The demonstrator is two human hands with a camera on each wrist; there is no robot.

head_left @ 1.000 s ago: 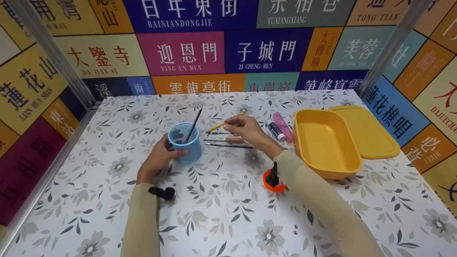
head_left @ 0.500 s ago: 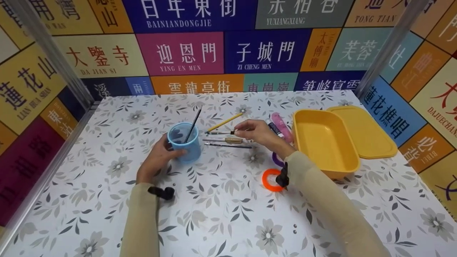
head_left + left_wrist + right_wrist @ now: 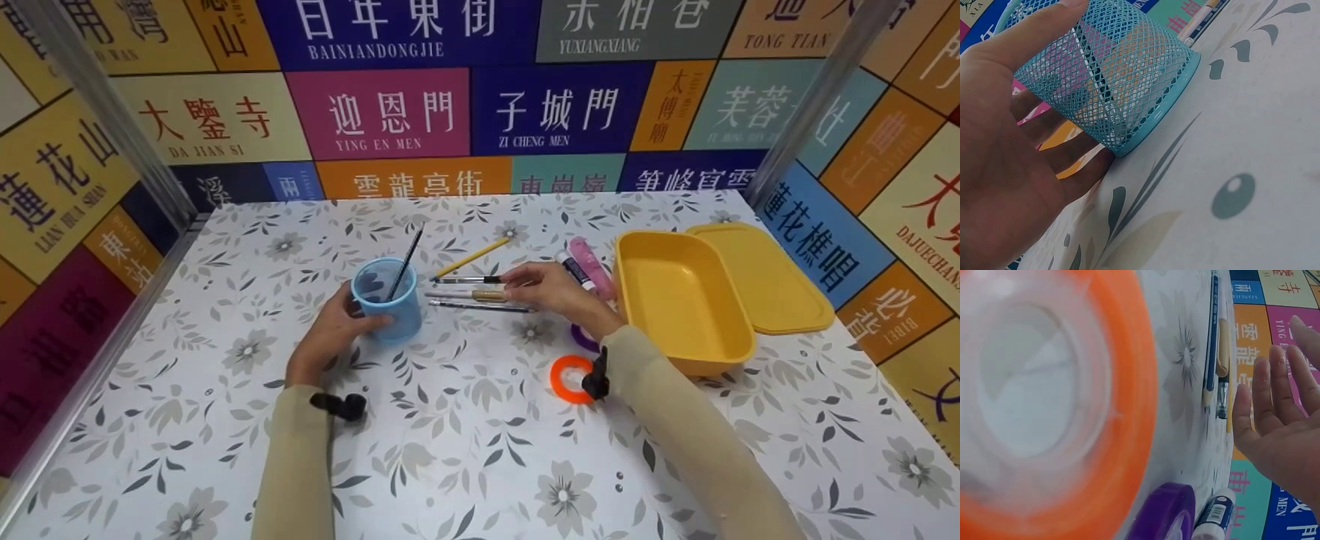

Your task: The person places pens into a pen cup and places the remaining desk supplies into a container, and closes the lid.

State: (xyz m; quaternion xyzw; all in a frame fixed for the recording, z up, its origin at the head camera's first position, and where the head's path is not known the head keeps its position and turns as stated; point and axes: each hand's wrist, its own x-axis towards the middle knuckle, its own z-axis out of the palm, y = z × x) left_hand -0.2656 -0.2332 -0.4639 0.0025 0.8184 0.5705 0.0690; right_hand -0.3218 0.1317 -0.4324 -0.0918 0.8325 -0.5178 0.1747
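Left hand (image 3: pixel 330 330) wraps round blue mesh pen cup (image 3: pixel 397 322).
Right hand (image 3: pixel 553 289) hovers, thumb and fingers apart, beside a clear pen (image 3: pixel 466 280); contact is unclear.

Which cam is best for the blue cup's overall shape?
Head: it frames the blue cup from rim to base, though the left hand covers part. Left wrist shows its mesh closer but crops the top. Right wrist doesn't show it.
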